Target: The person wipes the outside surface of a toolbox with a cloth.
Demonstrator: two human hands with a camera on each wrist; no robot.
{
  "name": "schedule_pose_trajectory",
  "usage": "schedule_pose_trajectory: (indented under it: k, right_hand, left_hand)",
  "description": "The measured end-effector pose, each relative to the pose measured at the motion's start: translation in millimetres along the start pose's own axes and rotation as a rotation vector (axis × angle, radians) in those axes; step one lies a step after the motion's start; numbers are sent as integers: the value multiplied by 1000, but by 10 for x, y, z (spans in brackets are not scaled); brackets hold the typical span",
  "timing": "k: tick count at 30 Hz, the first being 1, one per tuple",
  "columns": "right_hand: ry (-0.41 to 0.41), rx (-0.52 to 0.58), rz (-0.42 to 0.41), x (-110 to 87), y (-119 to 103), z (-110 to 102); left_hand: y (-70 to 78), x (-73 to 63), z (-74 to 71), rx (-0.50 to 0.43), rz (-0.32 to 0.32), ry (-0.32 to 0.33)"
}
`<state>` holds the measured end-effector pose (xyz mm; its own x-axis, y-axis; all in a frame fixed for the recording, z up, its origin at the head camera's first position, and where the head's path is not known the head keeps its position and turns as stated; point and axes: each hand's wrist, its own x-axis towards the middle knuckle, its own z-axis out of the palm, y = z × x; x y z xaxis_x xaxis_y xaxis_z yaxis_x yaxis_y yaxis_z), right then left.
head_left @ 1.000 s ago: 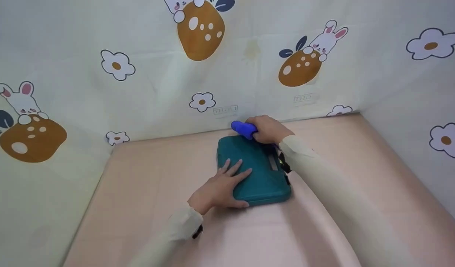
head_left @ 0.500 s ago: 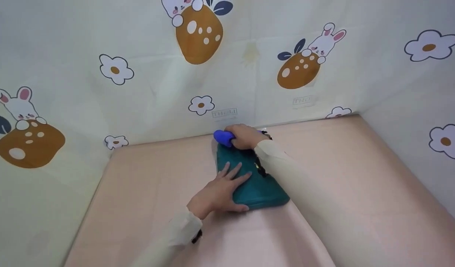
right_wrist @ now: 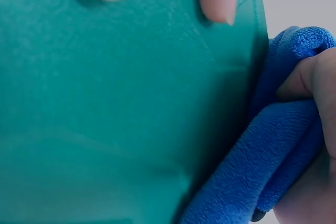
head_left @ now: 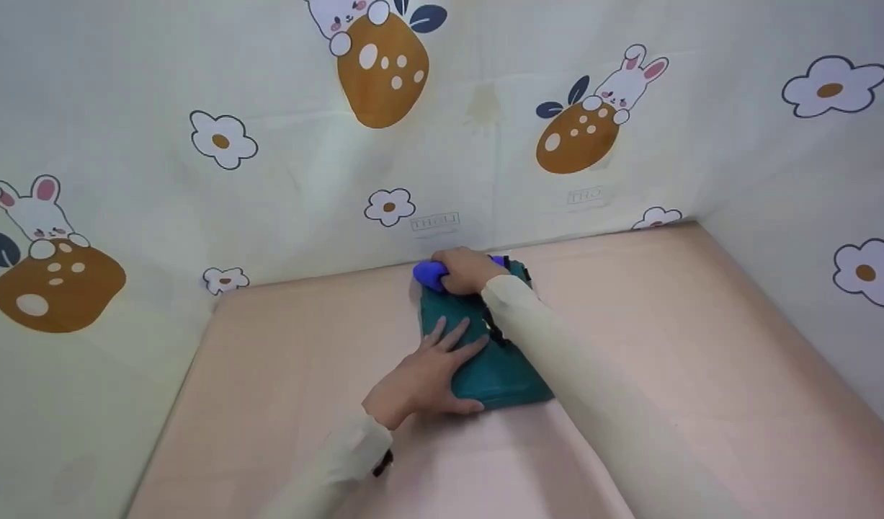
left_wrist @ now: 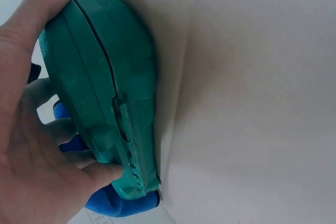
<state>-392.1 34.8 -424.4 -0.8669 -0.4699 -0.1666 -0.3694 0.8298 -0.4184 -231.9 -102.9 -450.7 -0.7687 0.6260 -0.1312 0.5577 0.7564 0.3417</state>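
A green plastic case (head_left: 510,375) lies flat on the covered table, its seam and hinged long side visible in the left wrist view. My left hand (head_left: 426,375) rests on its near left part, fingers spread over the top and thumb at the near edge. At the case's far end my right hand (head_left: 467,271) grips a bunched blue cloth (right_wrist: 278,145) with a fuzzy, towel-like surface. The cloth lies against the far edge of the case. My right forearm covers much of the case's right side in the head view.
A pale pink cover (head_left: 283,389) spreads over the table around the case. Just behind the case rises a white fabric wall (head_left: 305,194) printed with rabbits and flowers. Similar walls close in the left and right sides.
My right hand has moved left along the case's far end with the blue cloth, most of it in the first half second. The left hand has stayed on the case.
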Motion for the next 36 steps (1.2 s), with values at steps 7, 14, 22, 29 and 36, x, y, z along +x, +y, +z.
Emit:
schedule_pose_trajectory:
  k: [7, 14, 22, 29, 36]
  right_hand:
    - [-15, 7, 45, 56, -10, 61]
    - [-76, 25, 73, 72, -42, 10]
    - [-106, 52, 109, 123, -40, -28]
    - [-70, 59, 108, 132, 52, -52]
    - [-45, 71, 108, 70, 192, -96]
  left_hand:
    - [-8, -17, 18, 2, -11, 3]
    - [-6, -19, 26, -13, -25, -3]
    - [-3, -17, 2, -22, -30, -2]
    - [8, 8, -15, 1, -18, 4]
    - [17, -2, -8, 20, -37, 0]
